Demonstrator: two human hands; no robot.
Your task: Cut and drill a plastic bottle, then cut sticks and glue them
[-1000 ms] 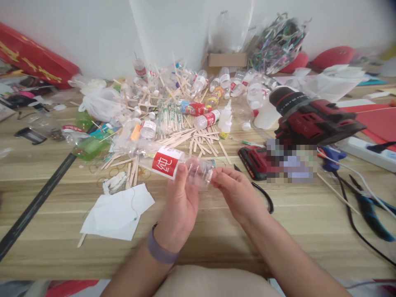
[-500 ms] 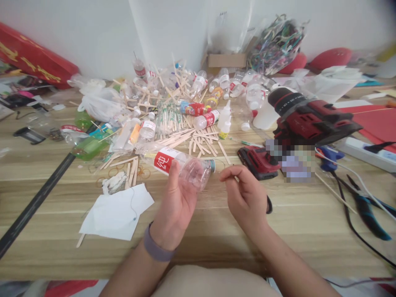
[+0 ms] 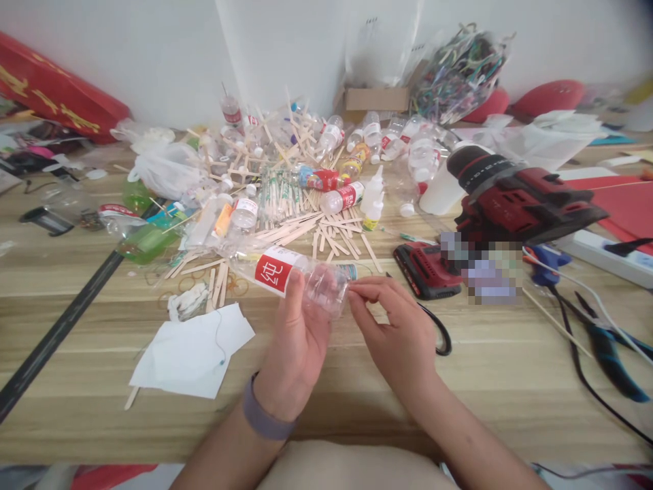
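Observation:
My left hand (image 3: 300,340) is wrapped round a clear plastic bottle (image 3: 326,289) with a red and white label. The bottle lies tilted above the table, its right end towards my other hand. At that end, the thumb and forefinger of my right hand (image 3: 395,316) are pinched together, close against the bottle or touching it. What they hold, if anything, is too small to make out. A small bluish round thing (image 3: 347,271) shows just behind the bottle's right end. Below my right wrist, a black loop (image 3: 445,337) is partly hidden.
Loose wooden sticks (image 3: 290,228) and several plastic bottles (image 3: 344,196) crowd the table's back. To the right stand a red and black cordless drill (image 3: 525,194), a blue glue gun (image 3: 545,264) and pliers (image 3: 609,357). White paper (image 3: 191,350) and a black strip (image 3: 66,330) lie left.
My right hand has moved left, bringing its pinched fingertips to the bottle's right end. My left hand still holds the bottle, shifted slightly right in view.

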